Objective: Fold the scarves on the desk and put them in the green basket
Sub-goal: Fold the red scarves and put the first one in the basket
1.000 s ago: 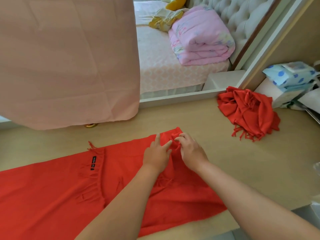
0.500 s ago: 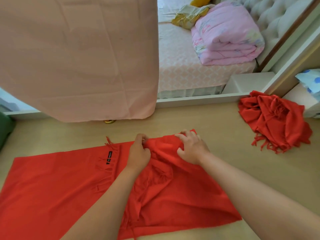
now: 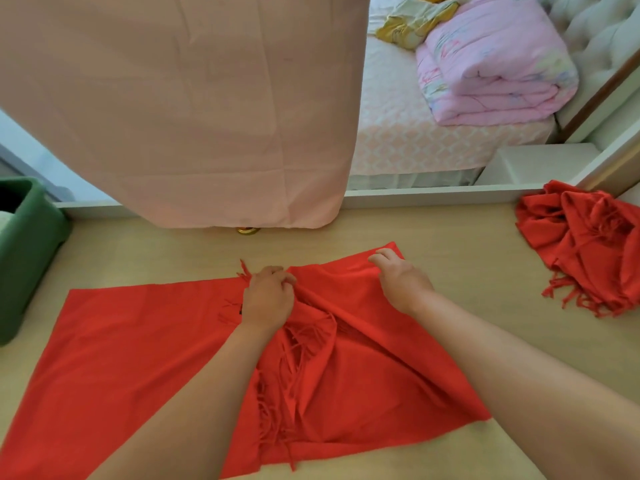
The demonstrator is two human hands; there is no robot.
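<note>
Red scarf lies spread on the desk; our left hand is curled and pinches its far edge, and our right hand grips the far corner.

On the desk, the basket stands left of the spread scarf, the crumpled scarf well right.

Edges and blind spots, as I see them

The green basket is cut by the left edge, the crumpled scarf by the right, and the spread scarf runs off the bottom. The left hand covers most of a dark label, which I cannot read. A small gold object sits mostly hidden under the pink cloth.
</note>
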